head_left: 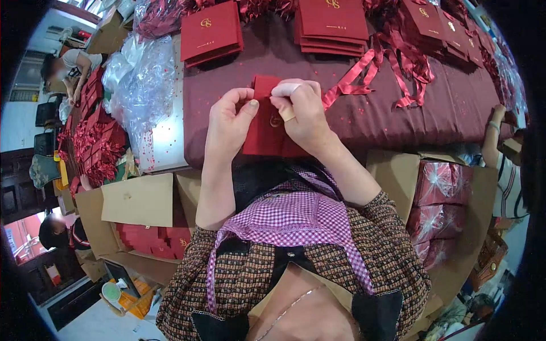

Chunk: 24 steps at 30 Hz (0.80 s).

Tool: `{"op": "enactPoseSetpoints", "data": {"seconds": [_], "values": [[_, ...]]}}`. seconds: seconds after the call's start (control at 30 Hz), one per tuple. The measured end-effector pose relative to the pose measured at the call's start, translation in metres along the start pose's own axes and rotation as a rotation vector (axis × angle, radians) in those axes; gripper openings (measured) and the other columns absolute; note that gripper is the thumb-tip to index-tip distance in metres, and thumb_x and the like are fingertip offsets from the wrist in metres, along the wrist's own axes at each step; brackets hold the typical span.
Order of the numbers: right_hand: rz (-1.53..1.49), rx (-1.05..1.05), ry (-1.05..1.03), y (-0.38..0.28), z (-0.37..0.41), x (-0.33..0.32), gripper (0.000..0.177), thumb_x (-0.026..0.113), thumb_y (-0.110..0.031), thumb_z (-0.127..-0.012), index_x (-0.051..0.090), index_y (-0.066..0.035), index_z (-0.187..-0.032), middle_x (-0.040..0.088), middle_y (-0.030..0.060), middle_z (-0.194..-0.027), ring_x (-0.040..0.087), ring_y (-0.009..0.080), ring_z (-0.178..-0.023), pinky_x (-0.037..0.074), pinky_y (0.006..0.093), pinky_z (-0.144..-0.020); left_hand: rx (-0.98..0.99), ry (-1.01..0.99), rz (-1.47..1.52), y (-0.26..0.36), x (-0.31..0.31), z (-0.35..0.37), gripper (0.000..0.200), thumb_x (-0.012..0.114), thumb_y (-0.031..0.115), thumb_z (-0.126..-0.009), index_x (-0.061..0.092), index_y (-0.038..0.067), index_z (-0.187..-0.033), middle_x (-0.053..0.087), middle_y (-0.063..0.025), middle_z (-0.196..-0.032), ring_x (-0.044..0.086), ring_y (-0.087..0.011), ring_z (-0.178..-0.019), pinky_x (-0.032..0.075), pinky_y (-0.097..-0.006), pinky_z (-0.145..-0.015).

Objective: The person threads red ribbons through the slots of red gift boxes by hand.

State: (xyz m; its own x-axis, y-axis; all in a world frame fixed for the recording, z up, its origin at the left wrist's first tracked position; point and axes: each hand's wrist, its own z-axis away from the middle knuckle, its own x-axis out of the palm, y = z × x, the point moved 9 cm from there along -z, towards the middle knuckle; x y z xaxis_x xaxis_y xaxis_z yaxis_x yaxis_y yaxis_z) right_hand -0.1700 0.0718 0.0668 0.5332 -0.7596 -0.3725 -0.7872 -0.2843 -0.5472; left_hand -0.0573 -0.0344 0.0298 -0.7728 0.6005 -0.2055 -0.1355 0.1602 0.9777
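Note:
A red paper gift bag (263, 139) with a gold logo stands or lies at the front edge of the cloth-covered table, between my hands. My left hand (232, 119) has its thumb and index finger pinched together at the bag's upper left edge; whatever is between them is too small to make out. My right hand (304, 113), with white and tan tape on its fingers, is closed at the upper right of the bag, its fingertips against the red paper. Just right of that hand, a loose red ribbon (354, 79) trails across the cloth.
Stacks of red bags (210, 31) line the table's far side, with ribbons hanging at right. Clear plastic wrap (139, 85) heaps at left. Open cartons (136, 199) holding red goods flank me. Other people work at the left and a co-worker's arm (492, 136) reaches in at right.

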Motion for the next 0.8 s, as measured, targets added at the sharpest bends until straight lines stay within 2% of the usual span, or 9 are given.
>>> {"op": "enactPoseSetpoints", "data": {"seconds": [0.17, 0.5, 0.8], "values": [[-0.057, 0.082, 0.001, 0.007, 0.005, -0.005, 0.016, 0.068, -0.001, -0.076, 0.058, -0.007, -0.088, 0.064, 0.0061, -0.086, 0.059, 0.0228, -0.082, 0.04, 0.0329, -0.079, -0.042, 0.003, 0.171, -0.008, 0.0, 0.001, 0.018, 0.062, 0.004, -0.087, 0.061, -0.003, -0.103, 0.062, -0.001, -0.089, 0.054, -0.006, -0.079, 0.046, -0.0213, -0.072], [-0.092, 0.067, 0.001, 0.0, 0.005, -0.002, 0.016, 0.069, -0.002, -0.076, 0.059, -0.008, -0.086, 0.064, 0.0048, -0.083, 0.06, 0.0208, -0.08, 0.039, 0.0319, -0.079, -0.044, 0.006, 0.191, -0.008, 0.001, 0.002, 0.019, 0.061, 0.002, -0.087, 0.06, -0.004, -0.105, 0.062, -0.0016, -0.091, 0.053, -0.0058, -0.079, 0.045, -0.0203, -0.073], [-0.073, 0.107, 0.023, 0.001, 0.001, -0.002, 0.016, 0.069, -0.001, -0.074, 0.058, -0.008, -0.083, 0.062, 0.0037, -0.079, 0.057, 0.0216, -0.073, 0.04, 0.0312, -0.072, -0.012, 0.0, 0.137, 0.005, 0.006, 0.005, 0.019, 0.06, 0.001, -0.086, 0.061, -0.004, -0.105, 0.063, -0.002, -0.09, 0.054, -0.006, -0.078, 0.046, -0.0212, -0.072]]}}
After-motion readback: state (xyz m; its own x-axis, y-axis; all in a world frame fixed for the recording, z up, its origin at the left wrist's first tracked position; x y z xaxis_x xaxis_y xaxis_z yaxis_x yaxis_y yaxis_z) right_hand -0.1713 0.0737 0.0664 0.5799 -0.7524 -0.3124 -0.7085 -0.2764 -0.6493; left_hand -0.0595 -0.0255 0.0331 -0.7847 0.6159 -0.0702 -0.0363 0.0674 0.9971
